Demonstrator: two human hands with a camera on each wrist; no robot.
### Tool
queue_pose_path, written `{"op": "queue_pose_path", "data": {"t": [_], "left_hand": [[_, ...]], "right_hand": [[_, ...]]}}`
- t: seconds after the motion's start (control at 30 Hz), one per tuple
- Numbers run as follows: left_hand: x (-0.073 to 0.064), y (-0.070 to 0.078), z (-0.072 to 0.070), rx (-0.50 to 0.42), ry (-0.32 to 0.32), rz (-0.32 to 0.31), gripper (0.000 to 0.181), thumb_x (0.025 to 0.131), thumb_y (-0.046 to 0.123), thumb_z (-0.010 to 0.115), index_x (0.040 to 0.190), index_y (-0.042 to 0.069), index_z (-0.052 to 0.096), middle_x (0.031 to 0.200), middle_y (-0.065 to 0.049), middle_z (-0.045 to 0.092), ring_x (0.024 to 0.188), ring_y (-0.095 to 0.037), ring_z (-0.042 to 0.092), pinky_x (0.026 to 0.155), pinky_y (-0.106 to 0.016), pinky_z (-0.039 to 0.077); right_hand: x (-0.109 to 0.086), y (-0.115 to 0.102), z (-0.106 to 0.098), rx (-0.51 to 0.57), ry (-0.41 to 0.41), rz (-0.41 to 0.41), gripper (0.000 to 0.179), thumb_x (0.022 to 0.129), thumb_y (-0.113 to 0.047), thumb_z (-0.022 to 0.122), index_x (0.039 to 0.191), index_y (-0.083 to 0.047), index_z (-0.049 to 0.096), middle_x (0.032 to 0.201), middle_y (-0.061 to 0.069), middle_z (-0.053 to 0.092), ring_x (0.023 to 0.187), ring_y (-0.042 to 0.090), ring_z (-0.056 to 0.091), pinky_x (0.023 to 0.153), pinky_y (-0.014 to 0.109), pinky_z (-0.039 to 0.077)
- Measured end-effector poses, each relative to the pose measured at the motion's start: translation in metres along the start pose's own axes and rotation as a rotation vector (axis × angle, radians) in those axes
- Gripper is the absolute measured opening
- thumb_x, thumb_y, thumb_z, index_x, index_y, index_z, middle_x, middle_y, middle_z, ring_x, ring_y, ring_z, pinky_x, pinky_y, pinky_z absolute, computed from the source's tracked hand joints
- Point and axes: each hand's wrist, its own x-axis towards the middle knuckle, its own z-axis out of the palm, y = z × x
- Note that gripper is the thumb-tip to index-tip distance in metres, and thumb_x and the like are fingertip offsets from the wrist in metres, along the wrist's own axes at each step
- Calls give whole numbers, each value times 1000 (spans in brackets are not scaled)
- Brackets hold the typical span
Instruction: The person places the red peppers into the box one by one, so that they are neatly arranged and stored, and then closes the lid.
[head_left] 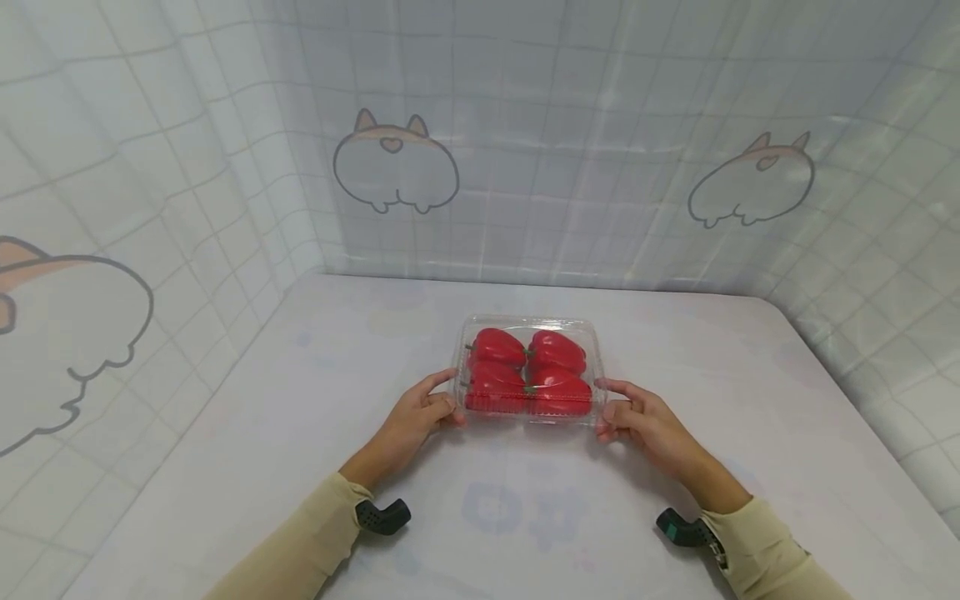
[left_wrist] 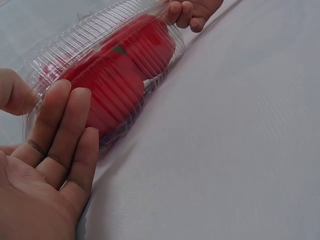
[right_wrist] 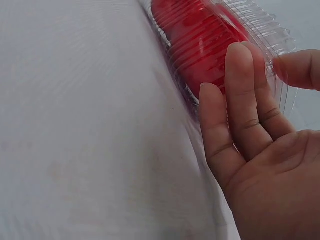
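A clear plastic clamshell box point(head_left: 528, 323) with ribbed sides sits on the white table, several red bell peppers point(head_left: 561, 392) with green stems inside it. At its left front corner, my left hand point(head_left: 423, 410) grips the box, the index finger reaching along the side. In the left wrist view the fingers point(left_wrist: 72, 125) lie along the ribbed wall, with one digit at the rim. My right hand point(head_left: 637, 421) holds the opposite corner in much the same way. Its fingers point(right_wrist: 241, 90) rest against the wall in the right wrist view, with another digit touching the rim.
The white tabletop point(head_left: 510, 508) carries faint printed patterns. Behind it and at both sides hang white grid-patterned curtains point(head_left: 540, 167) with cartoon animal drawings. Dark wrist-worn devices point(head_left: 384, 517) show at the sleeve cuffs.
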Motion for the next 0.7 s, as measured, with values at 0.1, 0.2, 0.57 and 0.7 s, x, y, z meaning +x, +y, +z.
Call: {"op": "queue_pose_path", "data": {"t": [0.1,0.2,0.57,0.7], "left_hand": [[0,-1,-1,1,1,-2,56,102,12,52,154,10,32,96,-14,69,99,-27,68,98,-38,52],[0,-2,-2,4,-1,-10,55,103,14,52,154,12,32,98,-14,69,101,-28,68,99,-38,51],[1,-4,-2,-2,-27,29,57,103,14,51,155,9,30,100,-15,70,101,-28,68,98,-38,52],[2,-6,-2,-3,-53,50,58,103,15,52,155,6,28,102,-15,70,101,-28,68,98,-37,51]], "right_hand": [[0,0,0,-13,0,-5,59,102,-11,54,150,11,27,90,7,70,84,19,69,83,31,58],[-1,0,-1,-32,12,-4,59,101,-10,55,149,11,28,91,10,71,83,19,69,82,31,58],[1,2,1,-49,71,-17,54,100,-7,52,148,8,32,85,7,70,77,17,66,81,27,57],[1,3,3,-43,104,-18,54,98,-5,50,147,8,32,82,4,67,76,16,65,78,27,57]]}}
